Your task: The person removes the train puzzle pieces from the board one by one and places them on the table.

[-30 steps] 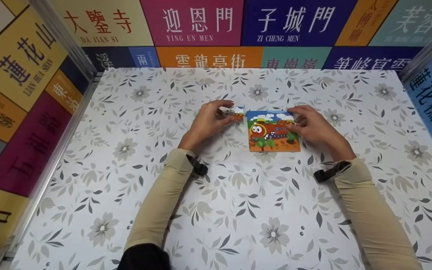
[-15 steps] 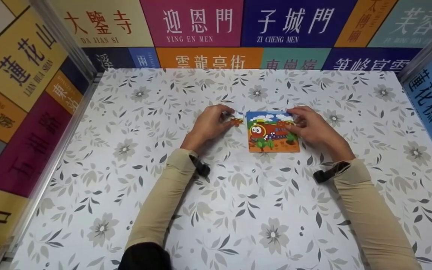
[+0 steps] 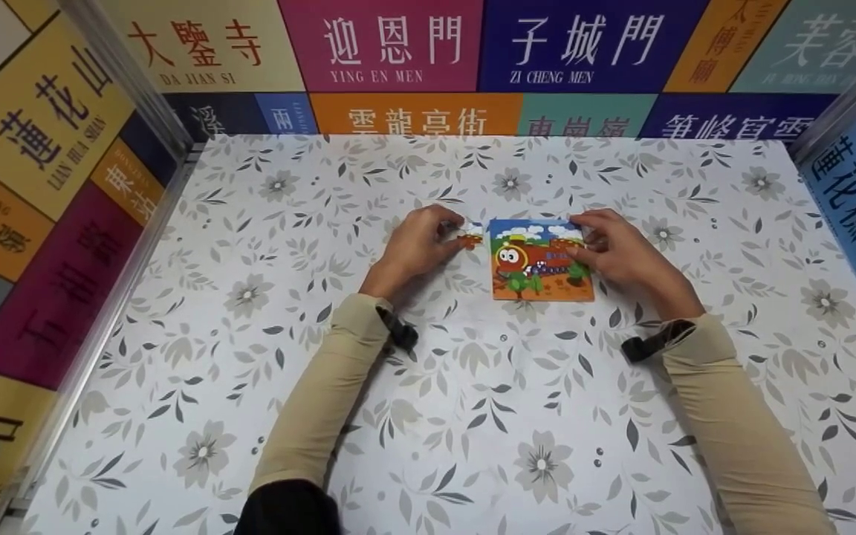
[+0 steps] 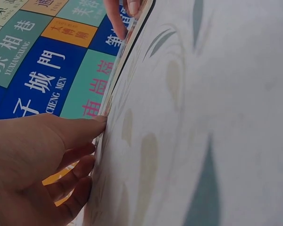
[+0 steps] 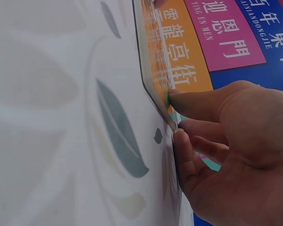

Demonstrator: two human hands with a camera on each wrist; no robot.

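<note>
A square jigsaw puzzle (image 3: 532,279) with a cartoon train picture lies flat near the middle of the table. My right hand (image 3: 621,249) grips its right side: in the right wrist view the thumb (image 5: 193,101) rests on the top face and the fingers are at the edge. To the left, a small puzzle piece (image 3: 474,239), white above and reddish-orange below, sits between the thumb and fingers of my left hand (image 3: 420,241), partly hidden by them. A narrow gap separates piece and puzzle. The left wrist view shows the left thumb (image 4: 87,129) down at table level.
A white cloth with grey flowers and leaves covers the table (image 3: 472,416). Panels with large Chinese lettering (image 3: 391,44) stand along the back and both sides. Each wrist carries a black strap-on camera, such as the left wrist camera (image 3: 400,334).
Over the second, my left hand has shifted slightly right and towards me, and less of the small piece shows. The right hand and the puzzle have stayed put.
</note>
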